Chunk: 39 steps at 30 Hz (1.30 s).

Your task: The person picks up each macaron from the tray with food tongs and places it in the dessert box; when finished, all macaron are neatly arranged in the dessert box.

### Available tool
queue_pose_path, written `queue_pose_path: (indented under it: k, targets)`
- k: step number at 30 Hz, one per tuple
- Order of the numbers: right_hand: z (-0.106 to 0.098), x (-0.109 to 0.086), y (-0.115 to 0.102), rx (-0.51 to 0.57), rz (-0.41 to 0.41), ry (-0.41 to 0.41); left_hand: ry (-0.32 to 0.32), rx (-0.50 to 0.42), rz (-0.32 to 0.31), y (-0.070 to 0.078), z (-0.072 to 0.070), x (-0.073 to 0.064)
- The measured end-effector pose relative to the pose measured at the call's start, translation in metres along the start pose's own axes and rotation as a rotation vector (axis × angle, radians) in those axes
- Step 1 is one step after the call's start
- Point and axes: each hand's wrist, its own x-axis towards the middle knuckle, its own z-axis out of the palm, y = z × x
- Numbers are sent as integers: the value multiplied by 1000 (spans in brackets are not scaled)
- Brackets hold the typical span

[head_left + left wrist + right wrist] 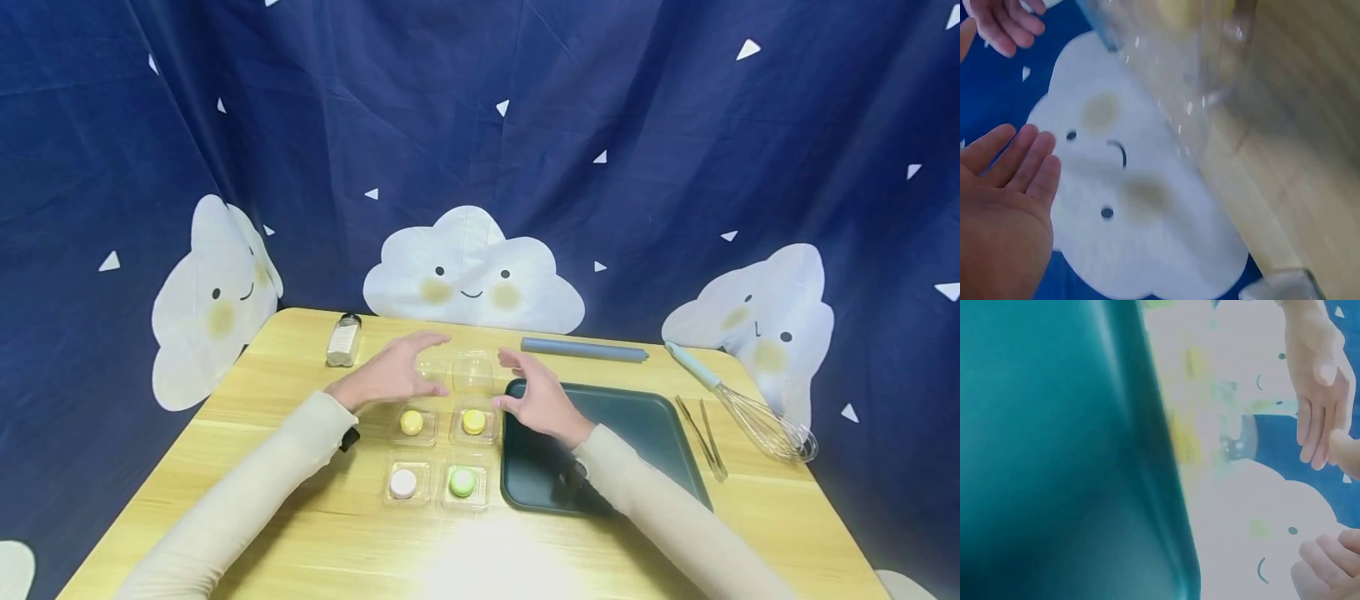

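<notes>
Both hands hover over the table's middle with nothing in their grasp. My left hand (397, 371) has its fingers extended toward the right, beside raised clear plastic lids (472, 372). Facing it, my right hand (542, 402) is over the left part of a dark green tray (615, 408). Between and below the hands sit several small clear boxes, each with a macaron: a yellow macaron (412, 422), another yellow macaron (474, 422), a pale macaron (402, 483) and a green macaron (462, 482). In the left wrist view the left hand (1007, 219) shows its palm and straight fingers.
A jar with a black lid (344, 340) stands at the back left. A grey-blue rod (585, 349) lies along the back. Right of the tray are metal tongs (705, 440) and a whisk (750, 412) with a light blue handle. A cloud-patterned blue curtain (465, 150) hangs behind.
</notes>
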Motion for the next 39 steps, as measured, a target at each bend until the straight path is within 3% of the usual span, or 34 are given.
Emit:
queue_pose_path:
  k: [7, 15, 21, 29, 34, 39]
  targets:
    - [-7, 17, 0, 147, 35, 58, 91, -36, -12, -18, -33, 3]
    - [-2, 42, -5, 213, 88, 48, 85, -136, -69, -44, -48, 4]
    - [13, 63, -13, 192, 114, -28, 16, -183, -91, -59, -46, 6]
    - [41, 87, -17, 1, 75, -185, -135, -193, -124, -78, -29, 10]
    - [52, 96, -18, -67, 47, -260, -223, -206, -145, -81, -24, 13]
    - [58, 99, -21, -97, 58, -323, -267, -224, -167, -82, -19, 15]
